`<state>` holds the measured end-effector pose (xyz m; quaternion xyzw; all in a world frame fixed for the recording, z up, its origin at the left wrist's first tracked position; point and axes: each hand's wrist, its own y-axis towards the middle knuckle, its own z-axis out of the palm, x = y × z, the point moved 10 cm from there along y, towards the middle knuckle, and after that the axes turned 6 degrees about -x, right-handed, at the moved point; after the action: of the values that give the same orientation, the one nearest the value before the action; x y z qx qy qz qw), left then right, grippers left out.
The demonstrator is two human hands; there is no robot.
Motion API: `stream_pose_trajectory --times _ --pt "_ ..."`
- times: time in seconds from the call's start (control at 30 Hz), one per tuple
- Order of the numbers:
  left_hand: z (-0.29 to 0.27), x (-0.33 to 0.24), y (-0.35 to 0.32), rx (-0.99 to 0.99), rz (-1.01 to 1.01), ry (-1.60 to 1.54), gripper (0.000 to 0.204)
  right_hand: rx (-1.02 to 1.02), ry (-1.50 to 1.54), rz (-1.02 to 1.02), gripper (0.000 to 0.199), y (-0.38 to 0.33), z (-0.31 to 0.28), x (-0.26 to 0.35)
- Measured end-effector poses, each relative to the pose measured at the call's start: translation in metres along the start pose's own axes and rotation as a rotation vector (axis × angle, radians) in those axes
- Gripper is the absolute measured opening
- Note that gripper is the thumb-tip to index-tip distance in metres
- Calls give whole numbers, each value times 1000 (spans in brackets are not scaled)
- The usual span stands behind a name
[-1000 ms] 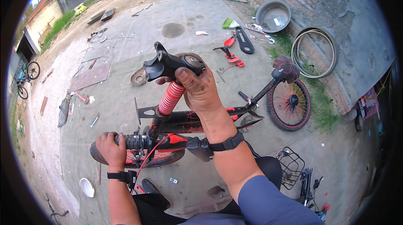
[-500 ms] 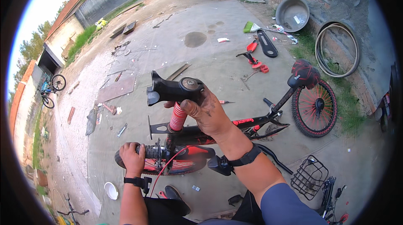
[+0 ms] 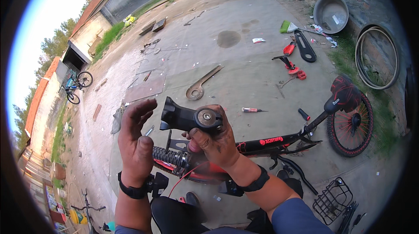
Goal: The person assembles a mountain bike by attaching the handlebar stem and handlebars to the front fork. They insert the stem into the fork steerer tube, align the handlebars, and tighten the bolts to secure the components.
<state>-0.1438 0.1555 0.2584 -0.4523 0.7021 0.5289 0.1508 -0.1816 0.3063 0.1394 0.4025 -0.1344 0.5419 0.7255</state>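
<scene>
A black handlebar stem (image 3: 181,118) with a round bolt on top rises from the front of a black and red bicycle frame (image 3: 251,146). My right hand (image 3: 218,144) is wrapped around the rear of the stem, thumb on the near side. My left hand (image 3: 137,142) is raised just left of the stem's clamp end, fingers stretched and apart, holding nothing. Below it, the knobbly front tyre (image 3: 168,156) is partly hidden by my hands. A thin red cable (image 3: 178,183) hangs in front. The saddle (image 3: 345,94) and red-spoked rear wheel (image 3: 345,150) lie off to the right.
On the concrete lie a screwdriver (image 3: 252,110), a black handle grip (image 3: 304,114), a curved black tube (image 3: 301,173), a wire basket (image 3: 334,201), a black chain guard (image 3: 305,47) and a rusty flat piece (image 3: 196,90). A basin (image 3: 321,13) leans by the wall.
My left hand has let go of the front tyre and risen beside the stem, fingers opening. My right hand keeps its hold on the stem. The whole scene has shifted right in view.
</scene>
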Motion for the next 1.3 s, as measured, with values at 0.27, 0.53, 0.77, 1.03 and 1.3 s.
stream_pose_trajectory --times 0.27,0.53,0.77,1.03,1.3 --pt "62 6 33 125 -158 -126 37 -12 107 60 43 5 5 -13" --pt "62 6 43 -16 -94 39 12 0 82 95 43 14 2 -20" --pt "57 -1 40 -144 7 142 12 -14 109 110 41 18 2 -22" --pt "56 -3 34 -162 13 264 15 -25 50 85 43 24 0 -20" --pt "56 -4 31 -193 18 229 16 -3 174 160 43 26 3 -24"
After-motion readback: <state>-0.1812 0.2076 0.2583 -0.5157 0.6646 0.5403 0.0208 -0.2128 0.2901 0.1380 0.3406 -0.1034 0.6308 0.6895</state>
